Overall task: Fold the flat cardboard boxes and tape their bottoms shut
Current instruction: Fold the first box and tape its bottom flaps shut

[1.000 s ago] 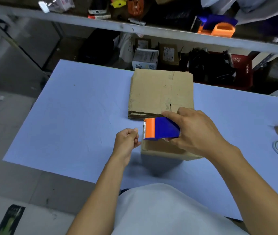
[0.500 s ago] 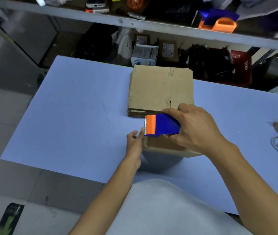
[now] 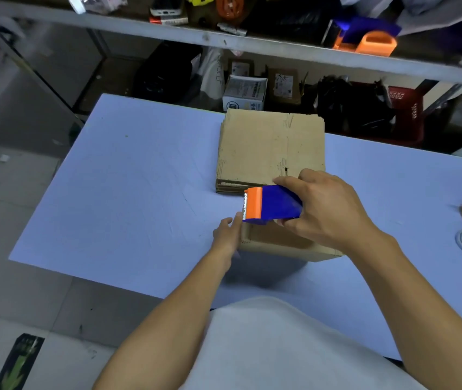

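We've got the right hand point(image 3: 334, 209) wrapped round the tape dispenser point(image 3: 272, 204), left hand point(image 3: 228, 235) flat with straight fingers bracing the light, crushable box point(image 3: 283, 243) at its left edge.

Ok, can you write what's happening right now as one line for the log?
step: taping box | right hand: grips tape dispenser over folded box | left hand: fingers straight against box side | flat cardboard stack: behind

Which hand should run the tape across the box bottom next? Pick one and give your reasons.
Right. The right hand already grips the tape dispenser over the folded box, orange cutter end at the box's left edge. The left hand, fingers straight, presses against that left side, probably pinning the tape end.
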